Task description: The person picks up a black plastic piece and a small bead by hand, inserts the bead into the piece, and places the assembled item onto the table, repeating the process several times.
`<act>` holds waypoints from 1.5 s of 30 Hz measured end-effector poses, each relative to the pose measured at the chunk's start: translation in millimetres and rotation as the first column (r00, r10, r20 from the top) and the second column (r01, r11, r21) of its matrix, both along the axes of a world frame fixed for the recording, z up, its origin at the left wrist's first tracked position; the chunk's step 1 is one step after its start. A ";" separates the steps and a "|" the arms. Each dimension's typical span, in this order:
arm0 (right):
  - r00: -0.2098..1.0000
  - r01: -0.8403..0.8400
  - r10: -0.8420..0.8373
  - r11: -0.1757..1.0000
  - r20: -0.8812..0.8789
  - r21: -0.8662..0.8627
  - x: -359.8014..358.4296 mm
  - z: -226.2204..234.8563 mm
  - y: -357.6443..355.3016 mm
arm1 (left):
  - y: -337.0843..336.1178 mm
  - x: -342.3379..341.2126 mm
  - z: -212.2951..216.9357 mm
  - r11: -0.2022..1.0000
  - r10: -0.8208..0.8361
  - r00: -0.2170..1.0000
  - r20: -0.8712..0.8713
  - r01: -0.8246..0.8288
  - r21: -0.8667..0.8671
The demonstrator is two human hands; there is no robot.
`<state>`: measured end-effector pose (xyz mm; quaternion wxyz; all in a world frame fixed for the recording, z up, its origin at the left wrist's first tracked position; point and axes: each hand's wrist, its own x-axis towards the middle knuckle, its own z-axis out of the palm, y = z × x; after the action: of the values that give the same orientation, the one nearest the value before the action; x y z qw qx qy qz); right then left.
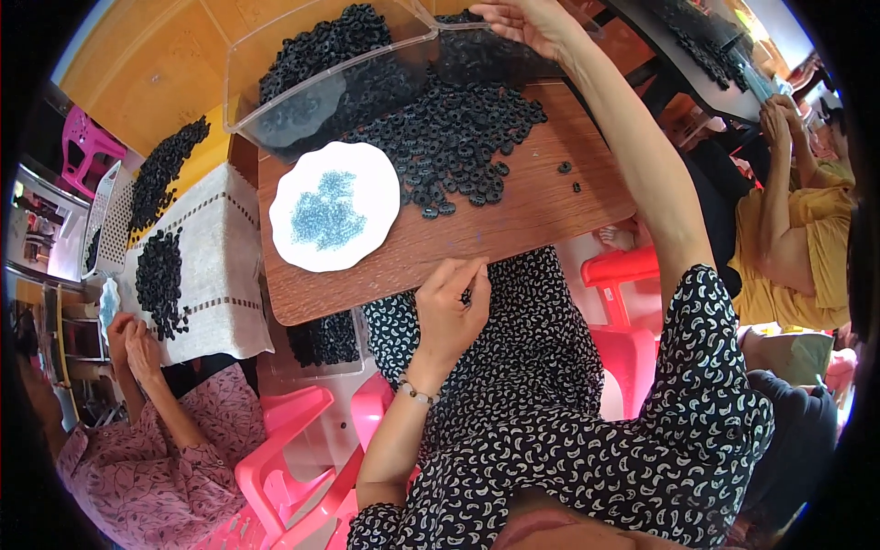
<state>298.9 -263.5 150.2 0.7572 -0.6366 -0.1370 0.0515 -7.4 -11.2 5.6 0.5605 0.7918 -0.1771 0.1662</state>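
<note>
Your L hand point(451, 312), fingertips pinched, grips a small blk pc point(467, 296) by the nr edge of the bench point(559, 206). Wht plate point(382, 179) w/ blue beads point(328, 215) lies up-left of it; loose blk pcs point(449, 147) heap farther ahead. Your R hand point(522, 25), fingers loosely out, is up by a clear bin point(481, 60).

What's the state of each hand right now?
Left hand: closed; whether it holds anything cannot be told.
Right hand: open, nothing visibly held.
</note>
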 end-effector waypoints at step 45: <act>0.708 0.262 0.438 0.566 0.555 -0.781 -166.5 -117.4 80.4 | 4.5 6.6 3.0 0.993 0.087 0.995 -0.058 -0.091 -0.074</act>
<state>132.4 -183.1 32.9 0.2565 -0.8714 -0.4073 -0.0948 -0.8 -6.7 8.5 0.5869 0.7812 -0.1199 0.1759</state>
